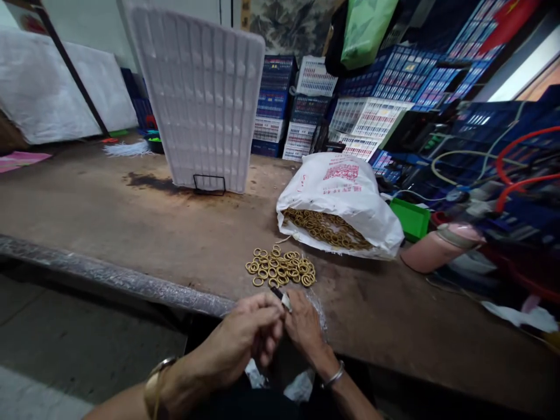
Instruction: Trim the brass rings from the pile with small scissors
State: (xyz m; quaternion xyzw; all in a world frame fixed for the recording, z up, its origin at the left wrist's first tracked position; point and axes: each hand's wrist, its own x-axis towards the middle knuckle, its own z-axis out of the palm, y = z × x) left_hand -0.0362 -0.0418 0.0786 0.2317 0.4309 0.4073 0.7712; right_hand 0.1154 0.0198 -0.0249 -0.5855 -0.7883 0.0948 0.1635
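Observation:
Low in the centre of the head view, my left hand (251,326) is closed, fingers curled and pinched beside my right hand; what it holds, if anything, is too small to name. My right hand (303,324) is closed around a small black and whitish object (280,296) that sticks up between the hands. Just beyond my fingertips lies a loose pile of brass-coloured rings (282,268) on the brown table (196,233). Behind the pile, a white sack (335,186) lies on its side, its open mouth showing many more rings.
A white ribbed panel (201,99) stands upright in a black wire holder (209,184). At the right are a green tray (410,219), a pink bottle (441,248) and red tubing (525,184). Stacked crates (274,105) stand behind. The table's wrapped front edge (109,274) runs at the left.

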